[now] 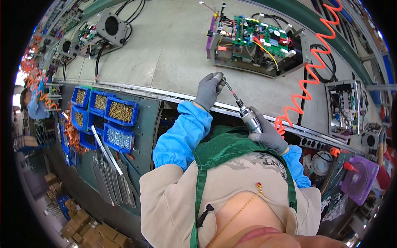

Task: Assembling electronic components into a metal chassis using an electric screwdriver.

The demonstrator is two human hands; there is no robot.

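My right hand (271,134), in a grey glove, is wrapped round a silver air screwdriver (250,119). Its long thin bit (231,90) points up and left, toward my other hand. My left hand (208,90), also gloved in grey, is closed in a pinch right at the bit's tip. Whatever small piece sits between those fingers is too tiny to make out. Beyond both hands stands an open metal chassis (264,71) on the bench, with a green circuit board (260,35) and loose wires on top.
A coiled orange air hose (307,89) hangs at the right. Blue bins (120,138) of screws and small fittings stand at the left beside metal strips (109,180). Other units with fans (111,25) sit on the grey bench (173,45). A purple fan part (359,180) lies right.
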